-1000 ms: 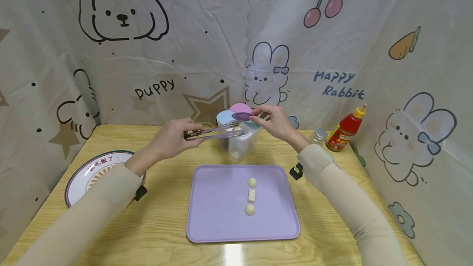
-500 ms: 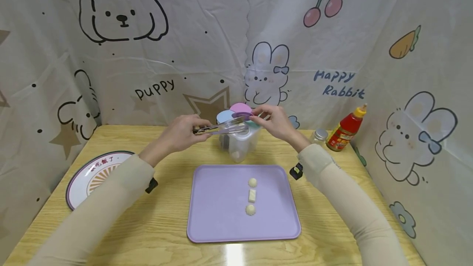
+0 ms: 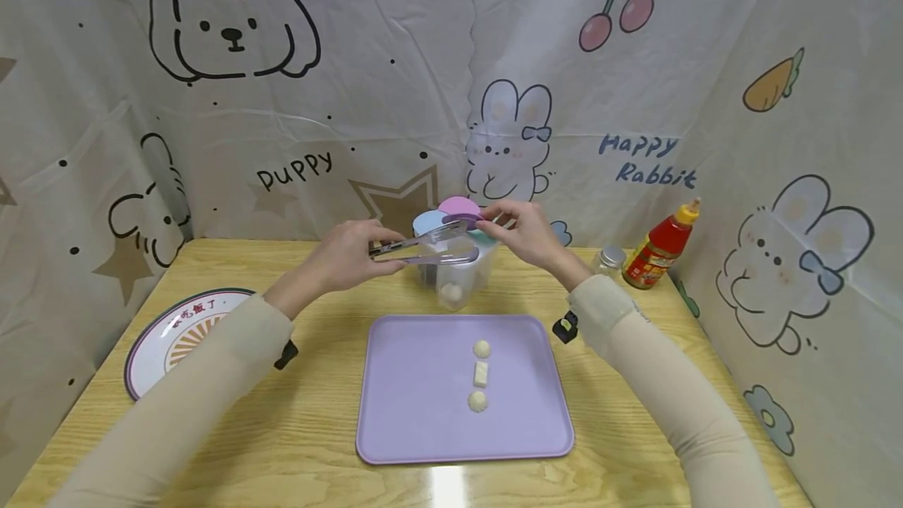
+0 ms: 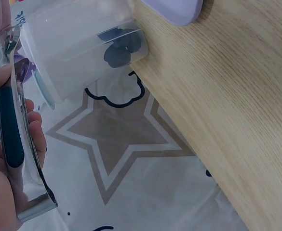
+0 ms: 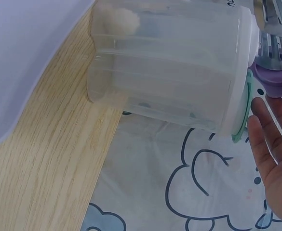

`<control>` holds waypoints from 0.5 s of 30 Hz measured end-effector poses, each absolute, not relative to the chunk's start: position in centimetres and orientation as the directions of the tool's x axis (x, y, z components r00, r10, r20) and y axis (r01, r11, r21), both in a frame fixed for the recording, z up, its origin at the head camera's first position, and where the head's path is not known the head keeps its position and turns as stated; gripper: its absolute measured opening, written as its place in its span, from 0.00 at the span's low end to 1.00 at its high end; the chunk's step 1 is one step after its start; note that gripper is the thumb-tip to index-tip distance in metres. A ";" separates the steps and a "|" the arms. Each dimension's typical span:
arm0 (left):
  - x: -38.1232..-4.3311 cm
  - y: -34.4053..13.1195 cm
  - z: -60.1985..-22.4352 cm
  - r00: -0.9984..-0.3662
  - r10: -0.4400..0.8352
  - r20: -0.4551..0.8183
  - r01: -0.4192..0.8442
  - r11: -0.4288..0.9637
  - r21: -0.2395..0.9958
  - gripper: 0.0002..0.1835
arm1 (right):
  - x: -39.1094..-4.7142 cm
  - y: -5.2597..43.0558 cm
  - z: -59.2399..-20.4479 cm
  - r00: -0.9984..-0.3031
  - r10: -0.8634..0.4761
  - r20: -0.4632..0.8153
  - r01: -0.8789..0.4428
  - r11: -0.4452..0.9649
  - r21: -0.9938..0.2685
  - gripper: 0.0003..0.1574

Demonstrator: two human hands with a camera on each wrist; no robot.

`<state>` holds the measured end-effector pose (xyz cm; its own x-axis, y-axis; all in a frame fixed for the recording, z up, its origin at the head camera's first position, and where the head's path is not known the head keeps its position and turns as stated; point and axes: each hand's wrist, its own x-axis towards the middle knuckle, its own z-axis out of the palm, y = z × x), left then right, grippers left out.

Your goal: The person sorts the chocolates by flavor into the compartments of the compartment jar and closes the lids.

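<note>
My left hand [image 3: 342, 257] grips metal tongs [image 3: 446, 259] with dark handle grips, their two arms spread apart over a clear container [image 3: 476, 277] with several lidded compartments. The raised purple lid [image 3: 462, 221] of the front compartment is pinched by my right hand [image 3: 525, 234]. In the right wrist view the slotted tong tip overlaps this lid [image 5: 273, 86]. A pale ball [image 3: 451, 293] lies at the bottom of the front compartment. Dark round pieces [image 4: 119, 53] show through the container wall in the left wrist view. Blue [image 3: 429, 222], pink [image 3: 458, 207] and green lids [image 5: 244, 108] cover other compartments.
A lilac tray [image 3: 416, 390] lies in front, bearing two pale balls [image 3: 477, 400] and a pale block [image 3: 480, 374]. At left is a patterned plate [image 3: 151, 351], partly behind my sleeve. A small glass jar [image 3: 609, 261] and a red sauce bottle [image 3: 656, 253] stand at right.
My left hand has moved right, further over the container. The tongs, earlier closed together near a pale piece, now stand spread. The ball at the compartment's bottom shows more clearly. The right hand stays put.
</note>
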<state>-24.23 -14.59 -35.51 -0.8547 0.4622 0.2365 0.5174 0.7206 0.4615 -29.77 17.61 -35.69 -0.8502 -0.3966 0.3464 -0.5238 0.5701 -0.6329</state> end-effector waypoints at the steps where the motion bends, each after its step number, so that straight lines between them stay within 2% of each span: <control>1: -24.2 -14.7 -35.6 -0.853 0.463 0.240 0.520 0.721 0.457 0.20 | -29.8 17.6 -35.7 -0.848 -0.399 0.348 -0.527 0.569 -0.631 0.11; 15: -21.9 -16.4 -35.7 -0.823 0.475 0.312 0.567 0.717 0.405 0.22 | -29.7 17.6 -35.6 -0.849 -0.401 0.344 -0.525 0.574 -0.628 0.11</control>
<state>-21.94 -16.43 -35.68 -0.8231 0.4749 0.3115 0.5671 0.7170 0.4053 -29.66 17.65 -35.64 -0.8491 -0.4008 0.3441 -0.5255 0.5740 -0.6280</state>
